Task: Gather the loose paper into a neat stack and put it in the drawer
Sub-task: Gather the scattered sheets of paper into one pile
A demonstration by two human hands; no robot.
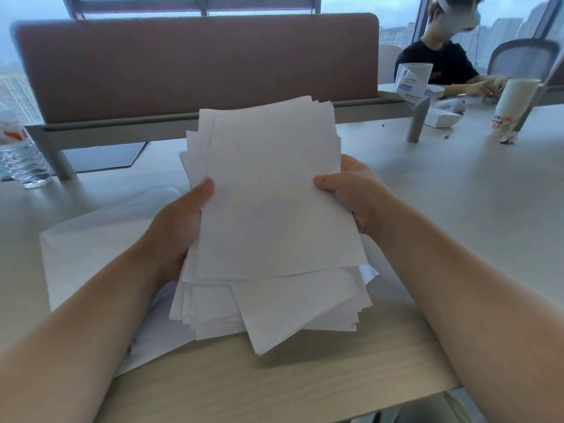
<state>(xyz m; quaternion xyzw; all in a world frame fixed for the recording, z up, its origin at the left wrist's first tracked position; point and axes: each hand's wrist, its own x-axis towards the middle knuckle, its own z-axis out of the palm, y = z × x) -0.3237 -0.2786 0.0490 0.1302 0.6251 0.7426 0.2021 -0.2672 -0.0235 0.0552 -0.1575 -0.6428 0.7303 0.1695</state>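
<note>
A thick bundle of white paper sheets point(268, 196) is held up over the desk, its edges uneven and several sheets sticking out at the bottom. My left hand point(180, 227) grips its left edge, thumb on the top sheet. My right hand point(351, 196) grips the right edge, thumb on top and fingers behind. More loose sheets point(91, 248) lie flat on the desk to the left, below the bundle. No drawer is in view.
A pale desk point(457, 215) with a wooden front edge. A brown divider panel point(195, 62) stands behind. A plastic water bottle point(21, 160) is at far left. At the right stand paper cups point(512, 105) and a tissue pack point(412, 83); a person point(439, 62) sits beyond.
</note>
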